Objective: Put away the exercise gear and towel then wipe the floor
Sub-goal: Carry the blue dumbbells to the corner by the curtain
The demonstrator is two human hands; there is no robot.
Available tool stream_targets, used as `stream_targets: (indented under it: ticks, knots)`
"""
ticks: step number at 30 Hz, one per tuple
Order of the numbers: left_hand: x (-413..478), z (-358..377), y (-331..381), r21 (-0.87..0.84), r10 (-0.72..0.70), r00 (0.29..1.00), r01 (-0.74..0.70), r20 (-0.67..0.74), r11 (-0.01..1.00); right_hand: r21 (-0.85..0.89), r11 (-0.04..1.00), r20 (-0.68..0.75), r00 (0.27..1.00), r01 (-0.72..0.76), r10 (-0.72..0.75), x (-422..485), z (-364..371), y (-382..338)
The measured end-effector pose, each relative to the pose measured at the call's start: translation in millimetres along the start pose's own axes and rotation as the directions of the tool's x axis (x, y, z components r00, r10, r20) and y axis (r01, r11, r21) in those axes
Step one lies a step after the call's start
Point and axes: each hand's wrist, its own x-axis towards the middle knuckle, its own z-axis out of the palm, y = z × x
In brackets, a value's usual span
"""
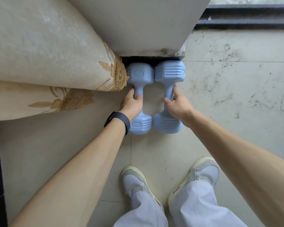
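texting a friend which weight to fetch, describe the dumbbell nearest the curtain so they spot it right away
Find the white wall pillar with the cream, gold-embroidered curtain on its left. Two pale blue dumbbells lie side by side at its foot. Yours is the left dumbbell, beside the curtain hem, with its weight marking facing up, while the right dumbbell shows only ribs.

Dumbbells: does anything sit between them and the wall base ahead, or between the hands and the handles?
Nothing visible does. The left hand grips the left dumbbell and the right hand the right dumbbell; both far heads reach the wall base. The curtain hem only touches the left one's side.
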Motion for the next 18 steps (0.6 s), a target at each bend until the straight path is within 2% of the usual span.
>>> stream_targets:
  ticks: [4,7,13,18]
  knots:
    - [-35,-5,11,0.235,0.018,0.998,-0.032,0.059,0.971,-0.191,0.977,0.096,0.989,-0.095,0.115,-33,-9,-15]
    - [-84,-15,25,0.4,0.06,0.99,-0.108,0.131,0.91,-0.318,0.946,0.205,0.971,-0.054,0.124,-79,-16,-28]
    - [-134,-35,34,0.529,0.066,0.987,-0.135,0.149,0.838,-0.337,0.936,0.095,0.986,-0.099,0.139,-125,-21,-39]
    - [-96,-33,17,0.529,0.045,0.997,-0.075,0.069,0.845,-0.312,0.944,0.032,0.992,-0.109,0.125,-88,-12,-24]
